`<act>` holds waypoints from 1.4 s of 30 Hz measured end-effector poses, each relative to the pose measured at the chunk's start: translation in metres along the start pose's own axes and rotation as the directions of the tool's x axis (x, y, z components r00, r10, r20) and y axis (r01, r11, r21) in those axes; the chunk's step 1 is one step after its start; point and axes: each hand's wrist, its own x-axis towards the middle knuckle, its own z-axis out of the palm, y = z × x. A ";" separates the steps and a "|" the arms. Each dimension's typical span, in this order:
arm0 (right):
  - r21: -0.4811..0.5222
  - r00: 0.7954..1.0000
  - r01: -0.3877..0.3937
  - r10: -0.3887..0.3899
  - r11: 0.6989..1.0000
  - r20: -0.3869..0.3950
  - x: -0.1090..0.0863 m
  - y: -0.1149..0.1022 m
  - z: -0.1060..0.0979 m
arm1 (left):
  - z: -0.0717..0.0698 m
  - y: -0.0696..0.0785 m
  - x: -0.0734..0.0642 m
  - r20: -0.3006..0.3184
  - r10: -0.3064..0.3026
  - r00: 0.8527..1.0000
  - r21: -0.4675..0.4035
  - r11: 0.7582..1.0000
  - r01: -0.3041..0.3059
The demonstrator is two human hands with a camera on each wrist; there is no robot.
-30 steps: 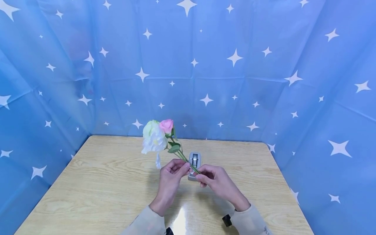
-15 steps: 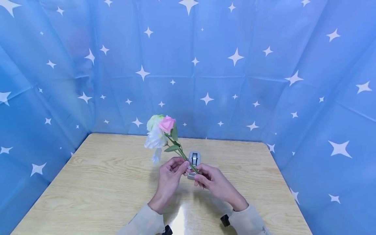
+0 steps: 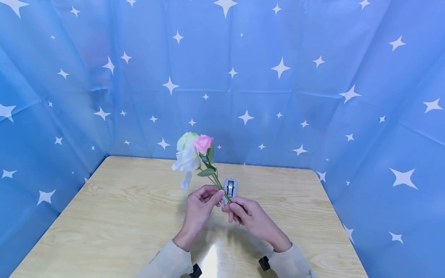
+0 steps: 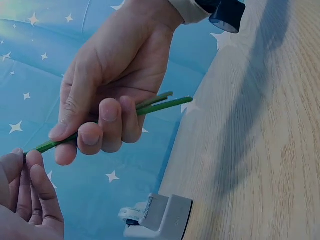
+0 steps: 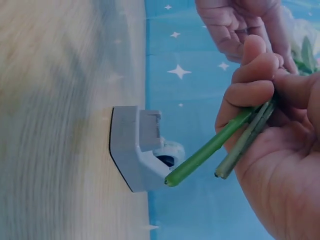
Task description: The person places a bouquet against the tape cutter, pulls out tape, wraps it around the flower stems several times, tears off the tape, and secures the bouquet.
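Note:
A pink rose [image 3: 203, 144] and a larger white flower [image 3: 188, 156] are held together above the table, blooms tilted up to the left. My left hand [image 3: 201, 206] pinches their green stems [image 3: 217, 181] between thumb and fingers. Lower down, my right hand [image 3: 253, 216] grips the same stems, fingers curled round them. In the right wrist view two cut stem ends [image 5: 207, 152] stick out below my right hand, one bright green and one duller. Behind the hands stands a grey tape dispenser [image 3: 230, 187] with a roll of tape, partly covered by the hands and stems.
The wooden table [image 3: 121, 216] extends to both sides of the hands. A blue curtain [image 3: 264, 96] with white stars hangs along its back and sides. Black wrist cameras [image 3: 264, 263] sit at the sleeves.
The flowers have risen and turned more upright, the rose shifting right in front of the white bloom. My right hand has moved slightly left; both hands keep hold of the stems.

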 end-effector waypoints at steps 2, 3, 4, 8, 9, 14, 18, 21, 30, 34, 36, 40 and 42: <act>0.003 1.000 -0.002 0.002 1.000 -0.006 0.000 -0.001 0.000 | -0.001 0.000 0.000 -0.005 -0.004 1.000 0.005 1.000 0.004; 0.003 1.000 -0.005 0.005 1.000 -0.008 0.000 -0.001 0.000 | -0.001 -0.001 -0.001 -0.007 -0.008 1.000 0.009 1.000 0.008; 0.006 1.000 -0.011 0.011 1.000 -0.011 -0.001 -0.001 0.001 | -0.001 -0.001 -0.002 -0.008 -0.009 1.000 0.007 1.000 0.009; 0.002 0.999 -0.023 0.023 1.000 -0.023 -0.003 -0.001 0.002 | -0.001 -0.002 -0.005 -0.013 -0.010 1.000 0.006 1.000 0.010; 0.000 0.999 -0.027 0.027 1.000 -0.027 -0.004 -0.001 0.002 | -0.001 -0.002 -0.005 -0.013 -0.009 1.000 0.008 1.000 0.009; -0.002 0.999 -0.035 0.035 0.999 -0.041 -0.006 -0.001 0.005 | 0.001 -0.003 -0.006 -0.012 -0.013 1.000 0.026 1.000 0.013; 0.004 0.998 -0.040 0.040 0.999 -0.054 -0.008 0.001 0.006 | 0.002 -0.005 -0.007 0.001 -0.014 1.000 0.012 1.000 0.014; 0.008 0.997 -0.050 0.051 0.999 -0.056 -0.009 0.002 0.007 | 0.003 -0.005 -0.007 0.006 -0.010 1.000 0.007 1.000 0.010; -0.002 0.996 -0.074 0.074 0.997 -0.050 -0.005 -0.002 0.006 | 0.002 -0.001 -0.004 0.033 0.011 0.999 0.054 0.998 -0.013; -0.012 0.997 -0.059 0.058 0.998 -0.049 -0.003 -0.004 0.006 | 0.001 0.001 -0.003 0.054 0.012 0.998 0.066 0.998 -0.015; -0.016 0.998 -0.044 0.043 0.999 -0.050 -0.002 -0.005 0.006 | 0.001 0.001 -0.002 0.059 0.017 0.998 0.077 0.997 -0.021; -0.029 0.998 -0.027 0.025 0.999 -0.062 -0.001 -0.007 0.006 | 0.002 0.002 0.000 0.061 0.020 0.998 0.098 0.995 -0.026; -0.057 0.996 -0.031 0.027 0.998 -0.080 -0.001 -0.009 0.006 | 0.002 0.002 0.001 0.064 0.013 0.998 0.103 0.994 -0.020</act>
